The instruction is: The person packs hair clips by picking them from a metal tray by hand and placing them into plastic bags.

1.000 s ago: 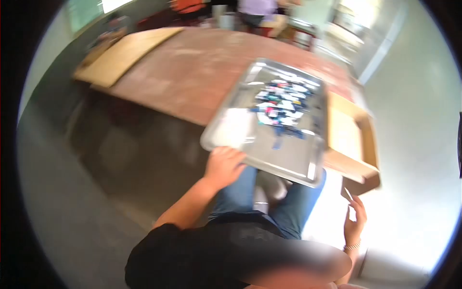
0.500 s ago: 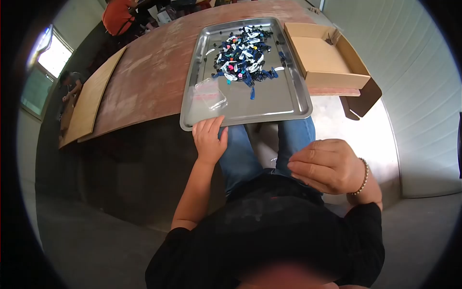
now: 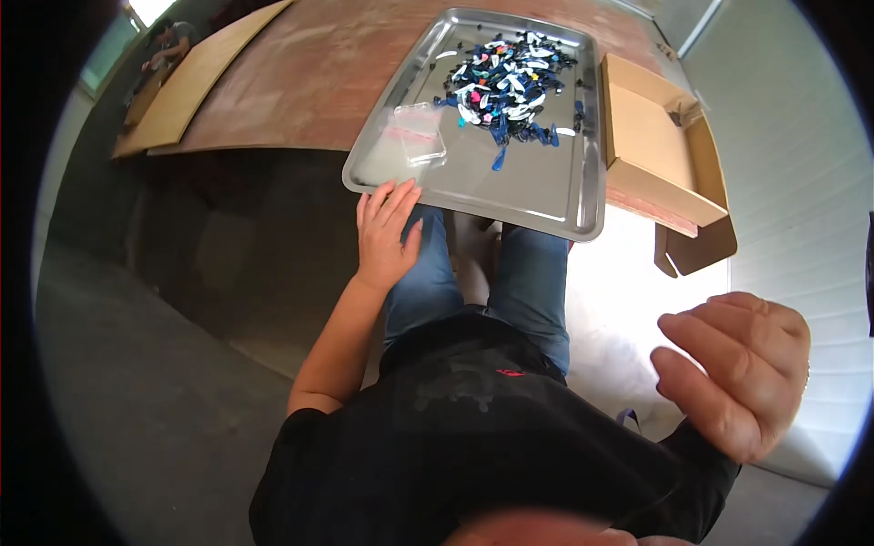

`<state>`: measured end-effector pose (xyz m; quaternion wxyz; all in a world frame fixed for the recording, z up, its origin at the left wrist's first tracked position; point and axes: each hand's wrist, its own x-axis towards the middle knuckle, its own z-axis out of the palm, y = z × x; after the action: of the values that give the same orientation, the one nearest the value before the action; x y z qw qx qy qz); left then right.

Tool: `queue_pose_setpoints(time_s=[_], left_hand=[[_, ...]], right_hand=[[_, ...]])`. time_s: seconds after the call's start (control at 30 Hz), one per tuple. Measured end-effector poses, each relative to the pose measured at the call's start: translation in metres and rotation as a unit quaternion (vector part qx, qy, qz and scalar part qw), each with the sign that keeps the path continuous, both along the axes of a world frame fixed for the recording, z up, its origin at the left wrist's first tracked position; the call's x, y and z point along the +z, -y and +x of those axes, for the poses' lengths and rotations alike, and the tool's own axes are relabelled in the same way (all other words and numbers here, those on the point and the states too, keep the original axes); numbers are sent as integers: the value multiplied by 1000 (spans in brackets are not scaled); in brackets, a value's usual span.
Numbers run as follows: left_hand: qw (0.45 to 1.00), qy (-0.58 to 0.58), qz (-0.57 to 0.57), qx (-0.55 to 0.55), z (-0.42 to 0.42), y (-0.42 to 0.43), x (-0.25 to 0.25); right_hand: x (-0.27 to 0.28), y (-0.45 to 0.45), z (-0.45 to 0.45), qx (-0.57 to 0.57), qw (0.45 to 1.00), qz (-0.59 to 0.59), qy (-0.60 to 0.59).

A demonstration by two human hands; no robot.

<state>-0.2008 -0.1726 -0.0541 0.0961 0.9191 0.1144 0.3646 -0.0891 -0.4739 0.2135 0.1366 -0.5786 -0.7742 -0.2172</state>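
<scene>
A shallow metal tray [image 3: 542, 196] reaches over the table's near edge above my lap. Heaped on it are small pieces [image 3: 514, 86] in white, navy and black with a few bright colours; they look like hair clips. Clear plastic bags [image 3: 414, 136] lie in the tray's near left part. My left hand [image 3: 387, 237] has its fingers stretched onto the tray's near rim, holding nothing. Off to the right, away from the tray, my right hand [image 3: 737, 373] is raised with bent fingers. Its thumb stands apart from the forefinger, and nothing shows between them.
To the right of the tray is an open cardboard box [image 3: 655, 136] with its flap [image 3: 696, 246] hanging down. A wooden board [image 3: 205, 77] lies along the table's [image 3: 314, 82] left side. Beyond that board sits another person [image 3: 173, 45].
My right hand has moved right, away from my lap, and its thumb has parted from the fingers. The left hand stays at the tray's rim. The view has turned and tipped down.
</scene>
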Motion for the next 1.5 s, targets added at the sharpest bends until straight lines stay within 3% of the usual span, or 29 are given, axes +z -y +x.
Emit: queue_pose_setpoints(time_s=[0.07,0.13,0.47,0.53,0.67,0.73,0.8,1.17,1.5], left_hand=[[1000,1,-24,-5,-4,4,-1],[1000,-25,-17,-4,-7,8,-4],[995,-25,-44,84,-13,32,-29],[976,-51,-123,174,-28,37,-49],[951,-97,-202,213,-65,31,-78],[872,-97,-320,357,-76,28,-94],[841,-64,-360,399,-79,27,-98],[745,11,-485,457,-90,45,-90],[752,88,-488,434,-96,71,-98]], right_hand=[[-1,-9,1,-9,994,81,-78],[20,-23,12,36,999,-15,8],[-14,-65,78,23,986,-17,-165],[-20,-75,91,13,980,-21,-195],[-31,-99,108,14,966,-55,-253],[-33,-114,111,30,960,-69,-269],[-29,-126,118,53,956,-79,-277],[-7,-145,94,119,915,-159,-352],[25,-132,102,182,919,-163,-308]])
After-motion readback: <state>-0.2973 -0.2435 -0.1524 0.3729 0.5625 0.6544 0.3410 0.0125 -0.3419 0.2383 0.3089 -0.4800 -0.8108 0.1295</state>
